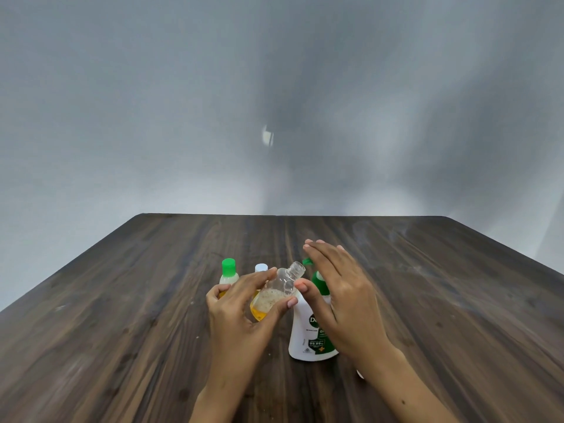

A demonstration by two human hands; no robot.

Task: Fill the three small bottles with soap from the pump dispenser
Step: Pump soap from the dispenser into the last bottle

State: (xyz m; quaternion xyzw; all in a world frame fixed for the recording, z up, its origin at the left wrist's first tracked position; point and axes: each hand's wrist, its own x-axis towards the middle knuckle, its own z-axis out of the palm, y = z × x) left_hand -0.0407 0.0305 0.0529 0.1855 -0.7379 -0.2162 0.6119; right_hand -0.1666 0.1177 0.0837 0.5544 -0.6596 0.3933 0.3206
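My left hand (pixel 241 309) grips a small clear bottle (pixel 276 293), uncapped and tilted, its mouth pointing up to the right toward the pump's green nozzle (pixel 306 261). Yellow foamy soap fills its lower part. My right hand (pixel 338 288) lies flat with straight fingers over the head of the white pump dispenser (pixel 308 337), which stands upright on the table; its thumb sits near the bottle's neck. Behind my left hand stand a small bottle with a green cap (pixel 229 271) and another with a white cap (pixel 261 267), both partly hidden.
The dark wooden table (pixel 122 331) stretches wide on both sides, with its far edge in front of a plain grey wall (pixel 274 102). A small white object (pixel 360 374), mostly hidden, peeks out under my right forearm.
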